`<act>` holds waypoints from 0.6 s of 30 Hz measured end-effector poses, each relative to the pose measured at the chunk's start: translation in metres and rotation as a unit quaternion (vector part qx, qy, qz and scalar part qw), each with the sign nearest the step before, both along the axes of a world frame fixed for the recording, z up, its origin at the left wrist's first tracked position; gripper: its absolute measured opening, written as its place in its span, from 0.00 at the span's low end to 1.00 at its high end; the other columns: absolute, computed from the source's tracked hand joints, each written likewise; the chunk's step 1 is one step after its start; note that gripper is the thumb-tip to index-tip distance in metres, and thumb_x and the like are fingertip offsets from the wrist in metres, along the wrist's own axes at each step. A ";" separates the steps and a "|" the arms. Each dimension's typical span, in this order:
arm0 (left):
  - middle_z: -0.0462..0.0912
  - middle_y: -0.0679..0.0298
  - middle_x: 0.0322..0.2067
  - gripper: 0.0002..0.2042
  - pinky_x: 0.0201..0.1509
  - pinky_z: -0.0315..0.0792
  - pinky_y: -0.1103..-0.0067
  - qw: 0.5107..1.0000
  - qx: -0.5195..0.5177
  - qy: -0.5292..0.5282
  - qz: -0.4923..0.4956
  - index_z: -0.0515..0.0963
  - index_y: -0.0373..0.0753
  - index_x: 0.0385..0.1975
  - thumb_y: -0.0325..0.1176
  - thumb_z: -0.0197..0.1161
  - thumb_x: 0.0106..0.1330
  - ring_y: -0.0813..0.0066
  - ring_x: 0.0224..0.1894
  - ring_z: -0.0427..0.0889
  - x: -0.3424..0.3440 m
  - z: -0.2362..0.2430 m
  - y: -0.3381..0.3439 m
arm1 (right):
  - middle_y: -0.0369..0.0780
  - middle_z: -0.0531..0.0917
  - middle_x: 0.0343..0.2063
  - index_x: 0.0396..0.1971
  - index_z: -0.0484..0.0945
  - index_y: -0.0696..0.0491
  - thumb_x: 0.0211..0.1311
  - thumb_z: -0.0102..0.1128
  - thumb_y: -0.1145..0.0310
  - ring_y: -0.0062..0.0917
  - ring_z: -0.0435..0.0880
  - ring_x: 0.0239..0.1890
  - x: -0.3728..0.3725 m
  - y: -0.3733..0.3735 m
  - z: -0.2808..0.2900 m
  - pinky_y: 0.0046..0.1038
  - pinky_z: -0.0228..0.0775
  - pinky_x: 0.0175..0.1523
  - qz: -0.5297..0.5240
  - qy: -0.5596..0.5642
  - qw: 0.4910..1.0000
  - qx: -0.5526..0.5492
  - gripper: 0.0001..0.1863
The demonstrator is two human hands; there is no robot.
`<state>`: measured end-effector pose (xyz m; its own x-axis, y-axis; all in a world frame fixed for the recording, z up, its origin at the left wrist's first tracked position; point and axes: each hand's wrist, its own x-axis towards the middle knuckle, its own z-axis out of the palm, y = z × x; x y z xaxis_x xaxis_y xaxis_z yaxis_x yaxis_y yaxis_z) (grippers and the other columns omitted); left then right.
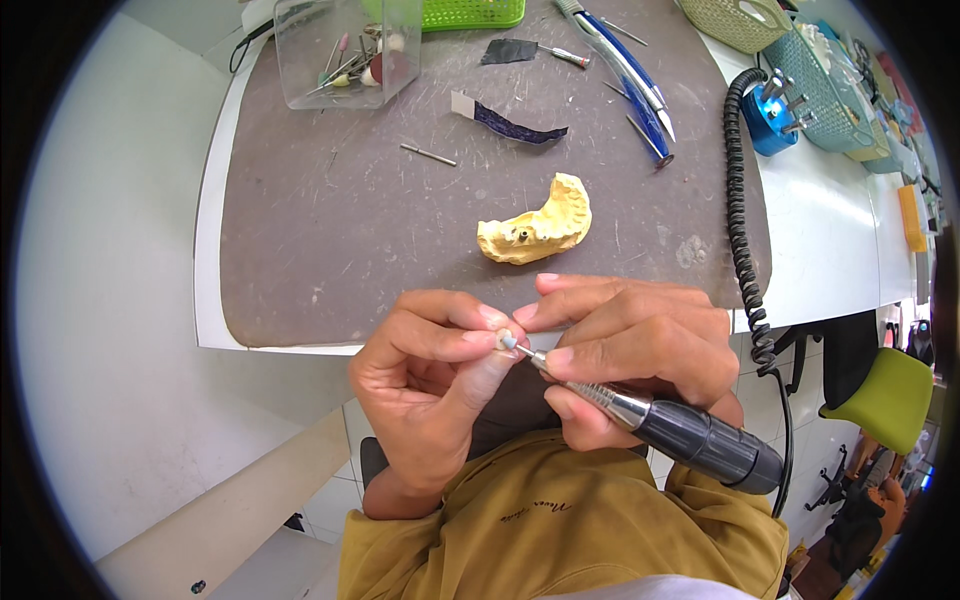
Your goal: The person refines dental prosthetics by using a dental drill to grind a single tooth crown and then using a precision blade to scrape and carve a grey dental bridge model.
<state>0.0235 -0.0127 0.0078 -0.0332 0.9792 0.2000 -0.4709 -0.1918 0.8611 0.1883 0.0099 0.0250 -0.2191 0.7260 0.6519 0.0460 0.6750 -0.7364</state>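
Left hand (430,370) pinches a small tooth-like piece (505,340) at its fingertips, touching the bur of the handpiece (690,435) gripped in the right hand (630,350), its long axis running lower-right.

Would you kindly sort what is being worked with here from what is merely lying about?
In use: left hand pinching a small tooth-like piece; right hand holding the rotary handpiece.

Lying about: yellow dental cast, clear bur box, loose bur, blue stand, green basket.
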 end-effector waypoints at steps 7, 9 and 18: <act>0.76 0.54 0.38 0.10 0.44 0.80 0.76 1.000 0.001 0.012 0.005 0.74 0.33 0.30 0.10 0.61 0.55 0.71 0.37 0.82 -0.001 -0.001 -0.001 | 0.45 0.84 0.27 0.28 0.80 0.58 0.41 0.69 0.78 0.34 0.86 0.36 0.000 0.000 -0.002 0.38 0.80 0.47 -0.002 0.002 1.000 -0.004 0.11; 0.76 0.54 0.38 0.10 0.44 0.80 0.76 1.000 -0.001 0.013 0.006 0.74 0.33 0.30 0.10 0.61 0.55 0.71 0.37 0.82 0.000 0.000 -0.001 | 0.45 0.84 0.27 0.28 0.80 0.59 0.40 0.69 0.78 0.35 0.86 0.36 0.001 0.000 0.001 0.38 0.80 0.47 0.010 -0.003 1.000 -0.006 0.11; 0.76 0.54 0.37 0.09 0.43 0.80 0.76 1.000 -0.006 0.006 0.002 0.74 0.33 0.30 0.11 0.61 0.55 0.70 0.37 0.82 0.000 0.000 -0.001 | 0.44 0.83 0.26 0.28 0.80 0.59 0.39 0.69 0.79 0.36 0.86 0.36 0.000 0.000 0.000 0.38 0.80 0.46 0.006 0.009 1.000 0.000 0.12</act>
<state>0.0236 -0.0133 0.0077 -0.0351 0.9813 0.1894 -0.4602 -0.1841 0.8685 0.1883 0.0103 0.0248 -0.2161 0.7237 0.6554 0.0248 0.6752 -0.7373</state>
